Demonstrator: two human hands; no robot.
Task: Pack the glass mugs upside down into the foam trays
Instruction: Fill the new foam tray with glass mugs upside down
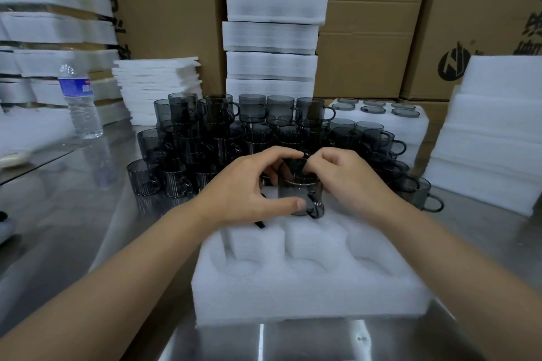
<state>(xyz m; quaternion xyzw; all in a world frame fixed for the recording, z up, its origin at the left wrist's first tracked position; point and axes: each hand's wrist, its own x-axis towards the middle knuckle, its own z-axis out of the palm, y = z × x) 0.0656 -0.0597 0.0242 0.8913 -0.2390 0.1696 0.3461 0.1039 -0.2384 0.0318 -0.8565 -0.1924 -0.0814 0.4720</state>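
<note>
**Mug at tray's back row**

Smoky grey glass mug [299, 196], handle twd viewer, gripped by left hand [249, 187] & right hand [349, 182] at mid pocket, back row of white foam tray [293, 302] on desk [88, 214]. Upright or flipped: can't tell. Behind: mug pile [223, 132], upright, stacked. Back right: 2nd foam tray [410, 132] w/ flipped mugs [372, 109], bottoms up.

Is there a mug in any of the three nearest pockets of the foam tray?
No, the foam tray's three nearest pockets show only bare white foam.
</note>
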